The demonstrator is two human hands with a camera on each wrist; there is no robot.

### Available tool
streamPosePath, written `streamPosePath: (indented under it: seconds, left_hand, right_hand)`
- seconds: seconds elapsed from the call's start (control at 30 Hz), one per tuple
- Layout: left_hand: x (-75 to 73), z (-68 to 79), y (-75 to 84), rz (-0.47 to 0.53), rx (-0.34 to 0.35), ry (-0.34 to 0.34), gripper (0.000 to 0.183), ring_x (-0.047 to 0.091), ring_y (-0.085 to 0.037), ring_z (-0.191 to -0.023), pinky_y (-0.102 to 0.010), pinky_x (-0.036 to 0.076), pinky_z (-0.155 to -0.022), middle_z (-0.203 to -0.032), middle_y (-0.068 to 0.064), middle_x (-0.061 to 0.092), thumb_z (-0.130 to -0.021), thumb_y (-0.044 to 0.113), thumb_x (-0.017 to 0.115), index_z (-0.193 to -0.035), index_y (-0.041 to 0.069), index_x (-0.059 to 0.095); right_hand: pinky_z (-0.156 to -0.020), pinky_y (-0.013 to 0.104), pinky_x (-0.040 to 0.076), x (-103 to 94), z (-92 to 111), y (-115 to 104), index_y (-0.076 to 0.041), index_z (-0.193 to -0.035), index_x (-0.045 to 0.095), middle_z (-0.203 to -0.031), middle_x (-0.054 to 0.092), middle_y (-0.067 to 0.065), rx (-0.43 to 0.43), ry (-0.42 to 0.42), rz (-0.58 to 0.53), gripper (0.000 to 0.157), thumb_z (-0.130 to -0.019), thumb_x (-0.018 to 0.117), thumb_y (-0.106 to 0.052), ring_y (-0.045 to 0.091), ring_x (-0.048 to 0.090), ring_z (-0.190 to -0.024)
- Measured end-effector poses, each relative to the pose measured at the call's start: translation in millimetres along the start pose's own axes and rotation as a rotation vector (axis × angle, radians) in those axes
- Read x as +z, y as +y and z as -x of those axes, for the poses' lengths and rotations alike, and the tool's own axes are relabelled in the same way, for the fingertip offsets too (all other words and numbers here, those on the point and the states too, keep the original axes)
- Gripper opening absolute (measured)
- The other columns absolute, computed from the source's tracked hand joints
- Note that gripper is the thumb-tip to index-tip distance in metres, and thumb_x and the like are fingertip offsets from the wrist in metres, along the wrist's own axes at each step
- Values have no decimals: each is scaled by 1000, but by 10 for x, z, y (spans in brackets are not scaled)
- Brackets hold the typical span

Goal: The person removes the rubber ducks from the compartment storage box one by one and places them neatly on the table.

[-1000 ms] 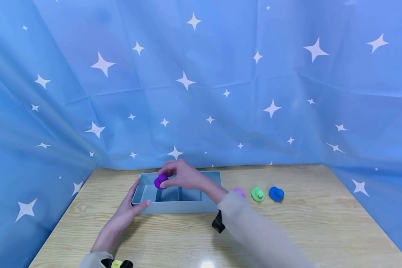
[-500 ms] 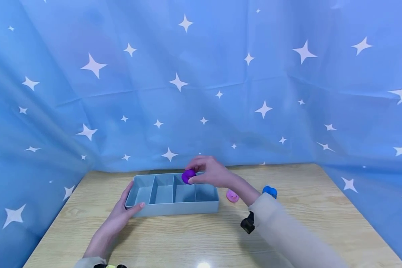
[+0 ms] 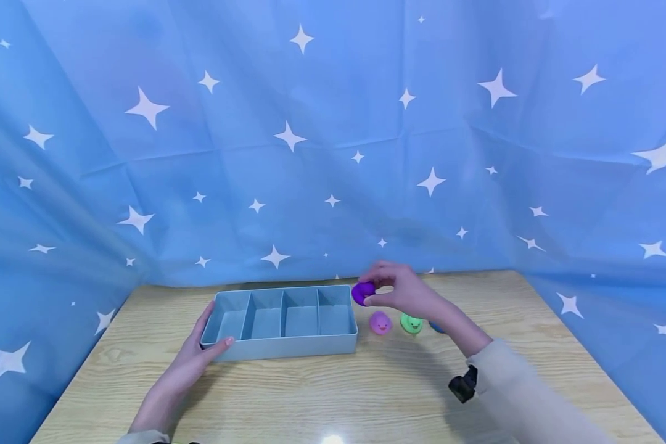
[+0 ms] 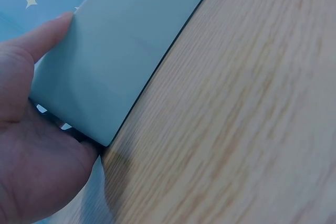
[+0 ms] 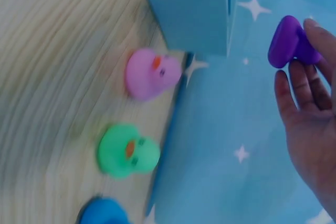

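Observation:
A light blue storage box (image 3: 288,348) with a row of open compartments sits on the table, its compartments bare in the head view. My left hand (image 3: 187,364) holds it by the left end, thumb on the front wall; the left wrist view shows that long wall (image 4: 121,51) close up. Just beyond the box's right end, my right hand (image 3: 411,295) pinches a purple rubber duck (image 3: 362,294) between thumb and fingertips, raised above the table. In the right wrist view the duck's flat, rounded base (image 5: 283,44) faces the camera.
Right of the box, a pink rubber duck (image 3: 380,323), a green one (image 3: 411,324) and a blue one (image 3: 436,327) stand in a row on the wooden table (image 3: 288,401). My right forearm partly covers the blue duck. A starry blue curtain (image 3: 333,154) hangs behind.
My right hand has carried the purple duck rightward, from over the box's left compartments to past its right end. My left hand keeps hold of the box. The head view has shifted slightly.

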State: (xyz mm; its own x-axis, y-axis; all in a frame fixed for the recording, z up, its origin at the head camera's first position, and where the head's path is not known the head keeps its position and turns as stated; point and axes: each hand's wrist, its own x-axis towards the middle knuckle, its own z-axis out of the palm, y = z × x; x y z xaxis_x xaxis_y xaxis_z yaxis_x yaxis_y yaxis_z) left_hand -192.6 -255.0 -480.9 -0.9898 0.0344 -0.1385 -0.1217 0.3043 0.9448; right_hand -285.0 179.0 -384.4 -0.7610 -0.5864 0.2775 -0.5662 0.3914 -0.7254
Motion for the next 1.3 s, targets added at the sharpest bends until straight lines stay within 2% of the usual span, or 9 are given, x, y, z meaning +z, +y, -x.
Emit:
streamPosePath:
  seconds: [0.2, 0.37, 0.6, 0.7, 0.9, 1.1, 1.17, 1.3]
  left_hand:
    - [-12, 15, 8, -15, -16, -3, 100, -11, -47, -152, -73, 2, -116, -170, -17, -12, -100, 29, 68, -165, 31, -9]
    - [-6, 32, 7, -10, -18, -5, 100, -12, -47, -153, -73, 1, -116, -170, -17, -12, -101, 30, 68, -165, 32, -8]
    - [-2, 37, -8, 4, -9, -5, 99, -12, -47, -152, -73, 1, -116, -170, -16, -12, -101, 28, 68, -166, 30, -8]
    - [-7, 43, -6, 6, -6, -10, 99, -11, -47, -153, -73, 2, -116, -171, -15, -12, -101, 26, 67, -165, 31, -9]
    - [-9, 62, 6, -1, 13, -11, 98, -9, -49, -152, -74, 4, -115, -170, -17, -11, -102, 24, 66, -166, 30, -8]
    - [-3, 51, 6, -7, 16, -16, 98, -10, -49, -152, -74, 4, -115, -170, -18, -11, -102, 24, 66, -165, 30, -8]
    - [-3, 42, 8, -5, 9, -19, 98, -10, -48, -152, -73, 4, -116, -170, -18, -12, -102, 25, 66, -165, 31, -9]
    - [-1, 37, 15, -7, 9, -21, 98, -10, -48, -152, -73, 5, -116, -170, -18, -11, -102, 25, 66, -165, 31, -9]
  right_hand:
    - [-88, 34, 59, -206, 248, 97, -7, -118, 75, -114, 66, 4, 109, 36, 6, 32, -87, 83, -10, 21, 67, -99]
    - [-86, 29, 58, -390, 453, 214, -6, -116, 75, -115, 65, 8, 153, 81, 28, 30, -88, 82, -10, 22, 67, -99]
    - [-87, 25, 57, -636, 750, 382, 0, -122, 73, -123, 63, 16, 151, 138, 62, 35, -88, 81, -7, 24, 67, -99]
    - [-87, 25, 56, -712, 862, 475, 2, -123, 72, -121, 63, 17, 143, 156, 92, 36, -88, 81, -5, 21, 65, -97]
    - [-86, 29, 58, -808, 1057, 646, 5, -120, 72, -118, 64, 19, 159, 189, 144, 34, -87, 80, -2, 15, 64, -94]
    - [-81, 22, 58, -880, 1209, 790, 6, -118, 72, -114, 65, 18, 184, 207, 190, 34, -86, 81, -1, 15, 64, -93]
    - [-82, 24, 58, -899, 1252, 843, 6, -117, 72, -113, 65, 19, 198, 207, 200, 33, -86, 81, -1, 18, 64, -93]
    - [-84, 38, 60, -934, 1339, 945, 8, -115, 72, -115, 66, 22, 213, 200, 222, 32, -84, 81, 3, 26, 66, -96]
